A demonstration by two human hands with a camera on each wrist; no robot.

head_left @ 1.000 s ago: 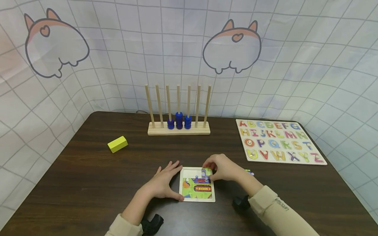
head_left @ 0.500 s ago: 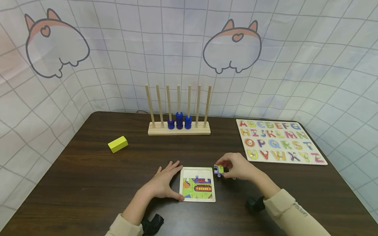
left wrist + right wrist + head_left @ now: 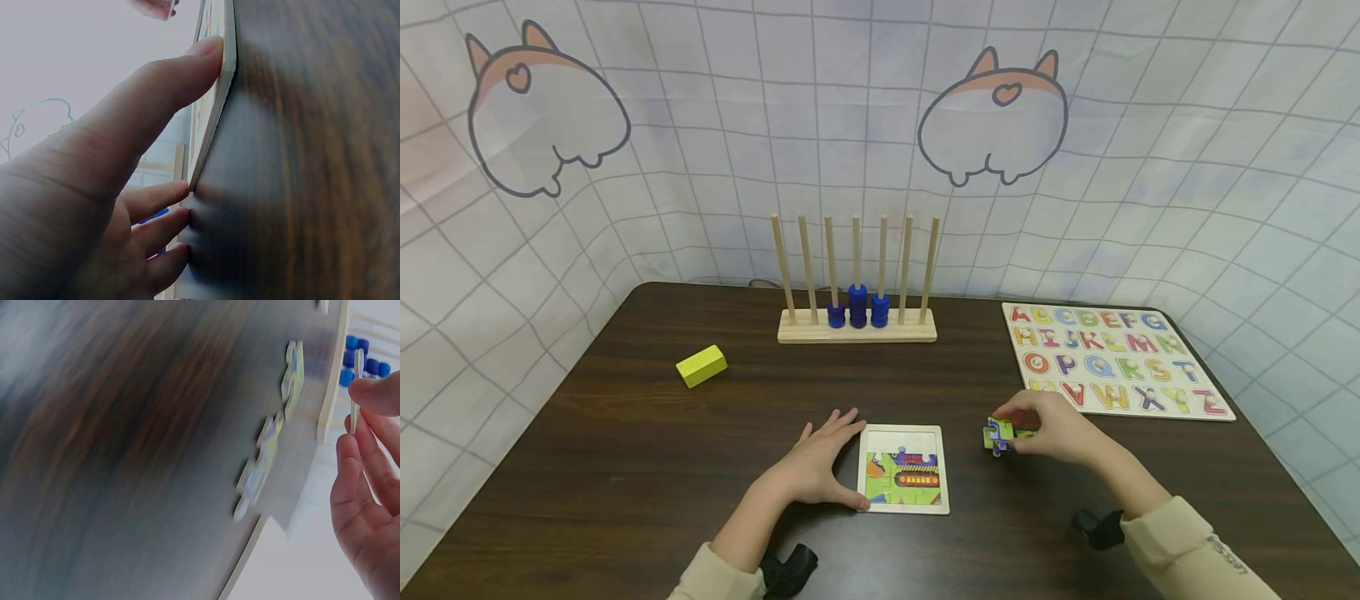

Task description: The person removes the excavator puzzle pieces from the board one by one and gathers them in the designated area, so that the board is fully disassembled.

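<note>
My left hand rests at the left side of a small jigsaw puzzle tray, with spread fingers. Its thumb touches the tray's near corner, and a fingertip lies at the far corner. Assembled pieces fill the tray's lower part with a green, purple and red picture; the upper strip shows bare white. Right of the tray, my right hand pinches a puzzle piece between thumb and fingers, above the table. Below it lie loose puzzle pieces, partly hidden by that hand in the head view.
An alphabet board lies at the back right. A wooden peg stand with blue beads on its middle pegs stands at the back. To the left lies a yellow block. Patterned cloth hangs behind the dark table.
My right hand has lifted the puzzle piece away from the tray's upper right corner and carried it right, over the loose pieces. The left hand stays at the tray.
</note>
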